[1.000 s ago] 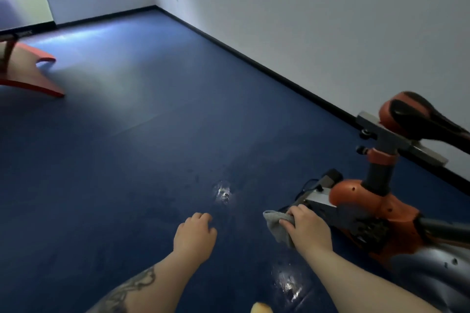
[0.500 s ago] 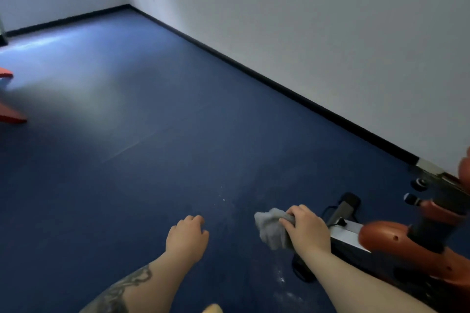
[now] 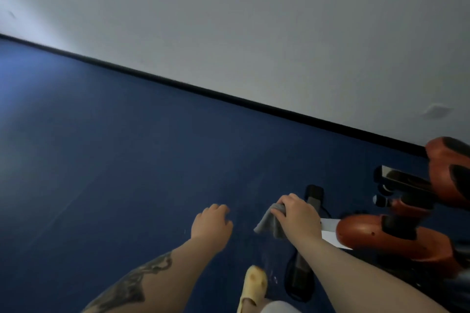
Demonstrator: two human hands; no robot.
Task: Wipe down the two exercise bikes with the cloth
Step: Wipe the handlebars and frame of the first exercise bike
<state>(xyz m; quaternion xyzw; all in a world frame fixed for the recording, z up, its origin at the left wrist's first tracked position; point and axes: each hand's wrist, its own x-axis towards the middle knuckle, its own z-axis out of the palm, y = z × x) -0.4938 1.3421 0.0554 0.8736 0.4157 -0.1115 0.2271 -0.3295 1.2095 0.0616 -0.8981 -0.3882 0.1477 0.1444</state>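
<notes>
both of your arms reached forward and down over the blue floor (image 3: 127,160). your right hand (image 3: 298,218) was knuckles up, fingers curled round a bunched grey cloth (image 3: 269,222), which hung out from under the hand on its left side. that hand sat at the rear end of the one exercise bike (image 3: 396,234) in view, over the grey rail where it met the black floor stabiliser bar (image 3: 301,272); couldn't tell if the cloth was actually touching the metal. your left hand (image 3: 212,221) hovered palm down, fingers loosely bent, gripping nothing, well apart from the bike and a short gap left of the cloth. tattooed left forearm (image 3: 137,284) ran in from bottom left.

bike took up the lower right corner: orange shroud just right of your right wrist, orange and black saddle (image 3: 450,173) above it, cut off by the frame edge. black skirting (image 3: 229,95) ran diagonally where the pale wall (image 3: 254,20) met the floor, close behind the bike. wide open floor to the left and ahead of both hands. yellow slipper (image 3: 253,287) at the bottom edge between your arms, beside the stabiliser bar.
</notes>
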